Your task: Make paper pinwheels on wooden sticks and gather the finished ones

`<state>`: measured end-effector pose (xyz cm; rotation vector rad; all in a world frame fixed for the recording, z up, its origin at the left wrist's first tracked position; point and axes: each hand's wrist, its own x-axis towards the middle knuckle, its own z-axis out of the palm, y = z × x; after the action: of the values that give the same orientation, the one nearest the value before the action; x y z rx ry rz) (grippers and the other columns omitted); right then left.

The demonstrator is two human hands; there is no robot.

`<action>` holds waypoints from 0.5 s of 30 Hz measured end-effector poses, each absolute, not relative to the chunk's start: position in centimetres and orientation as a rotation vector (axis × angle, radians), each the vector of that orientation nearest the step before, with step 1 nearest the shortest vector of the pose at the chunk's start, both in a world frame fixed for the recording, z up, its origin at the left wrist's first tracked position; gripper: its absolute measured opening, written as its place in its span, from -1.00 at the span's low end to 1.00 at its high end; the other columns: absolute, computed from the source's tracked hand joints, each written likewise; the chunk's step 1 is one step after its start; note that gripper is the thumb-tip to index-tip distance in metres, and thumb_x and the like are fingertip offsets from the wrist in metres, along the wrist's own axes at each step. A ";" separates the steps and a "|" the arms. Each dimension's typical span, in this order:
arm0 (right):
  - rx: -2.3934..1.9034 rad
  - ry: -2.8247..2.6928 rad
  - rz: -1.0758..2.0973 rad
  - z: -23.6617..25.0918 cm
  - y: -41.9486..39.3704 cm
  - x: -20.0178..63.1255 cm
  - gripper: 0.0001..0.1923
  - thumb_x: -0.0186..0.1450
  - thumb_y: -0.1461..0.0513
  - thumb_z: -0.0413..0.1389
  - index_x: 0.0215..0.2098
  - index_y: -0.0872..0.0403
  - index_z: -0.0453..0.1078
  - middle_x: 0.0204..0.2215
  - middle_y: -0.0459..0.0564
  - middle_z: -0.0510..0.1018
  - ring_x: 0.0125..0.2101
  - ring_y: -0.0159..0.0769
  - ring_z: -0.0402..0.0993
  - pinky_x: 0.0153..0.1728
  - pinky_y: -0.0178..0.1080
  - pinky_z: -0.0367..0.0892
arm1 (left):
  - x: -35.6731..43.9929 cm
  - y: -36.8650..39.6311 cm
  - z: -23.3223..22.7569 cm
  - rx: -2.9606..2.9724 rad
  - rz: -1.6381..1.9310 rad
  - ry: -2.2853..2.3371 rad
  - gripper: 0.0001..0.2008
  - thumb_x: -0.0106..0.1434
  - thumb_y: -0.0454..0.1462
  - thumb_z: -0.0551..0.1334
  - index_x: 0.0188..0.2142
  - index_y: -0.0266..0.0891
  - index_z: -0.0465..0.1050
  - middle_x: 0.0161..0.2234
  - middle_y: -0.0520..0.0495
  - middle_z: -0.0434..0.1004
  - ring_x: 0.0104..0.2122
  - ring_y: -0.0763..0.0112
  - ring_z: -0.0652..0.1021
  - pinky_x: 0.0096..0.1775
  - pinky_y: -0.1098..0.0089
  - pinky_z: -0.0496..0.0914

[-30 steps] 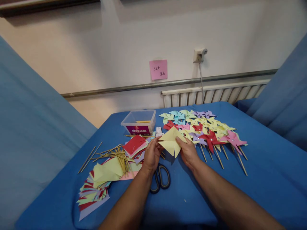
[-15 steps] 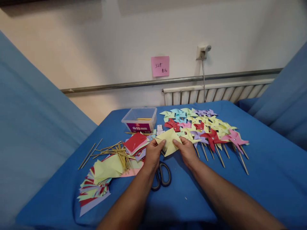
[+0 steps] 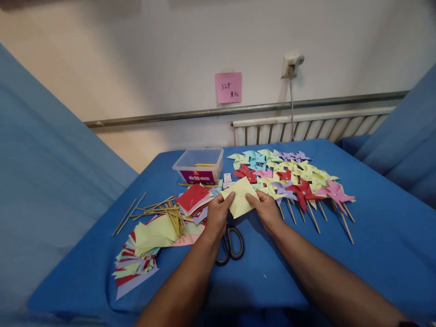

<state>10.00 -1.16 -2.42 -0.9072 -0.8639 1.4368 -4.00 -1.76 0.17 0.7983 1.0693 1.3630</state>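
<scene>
**Thin yellow paper (image 3: 242, 202) pinched from both sides**

Left hand (image 3: 218, 214) and right hand (image 3: 267, 210) grip its squarish, flat sheet, right of and nearer than the clear plastic box (image 3: 196, 157). Nearer still, dark-looped scissors (image 3: 242, 246), blades hidden.

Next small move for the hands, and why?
Probably bend the far corner of the pale yellow sheet toward its middle: it looks flat, pinched by the left hand and the right hand, with that corner free, while the nearby pinwheels have paper curled in to their centers.
</scene>
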 end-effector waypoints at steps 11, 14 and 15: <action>-0.981 -0.933 1.359 -3.1 -0.6 10.1 -0.50 0.15 -0.18 0.15 -0.47 0.08 0.50 -0.58 -0.06 0.52 -0.59 -0.34 0.33 -0.54 -0.28 0.23 | -3.9 -1.9 0.4 0.800 1.350 1.029 -0.48 -0.05 -0.17 0.46 -0.10 -0.38 0.51 -0.23 -0.24 0.64 -0.33 0.19 0.62 -0.23 0.27 0.48; -0.916 -0.870 1.388 -2.9 -0.6 10.3 -0.53 0.18 -0.16 0.14 -0.43 0.07 0.49 -0.53 -0.05 0.54 -0.54 -0.32 0.36 -0.50 -0.27 0.25 | -4.4 -1.7 0.5 0.795 1.317 1.030 -0.47 -0.05 -0.17 0.46 -0.10 -0.38 0.51 -0.24 -0.26 0.64 -0.33 0.17 0.62 -0.23 0.25 0.48; -0.891 -0.859 1.402 -2.8 -0.6 10.4 -0.56 0.17 -0.14 0.17 -0.43 0.07 0.49 -0.54 -0.07 0.53 -0.54 -0.33 0.36 -0.48 -0.28 0.25 | -4.6 -1.7 0.6 0.808 1.283 1.036 -0.47 -0.06 -0.18 0.46 -0.10 -0.39 0.52 -0.24 -0.26 0.64 -0.35 0.17 0.62 -0.24 0.25 0.48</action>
<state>10.38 -0.62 -2.81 -0.8910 -0.8587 1.4023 -4.60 -1.68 0.58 0.8081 1.0359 1.2827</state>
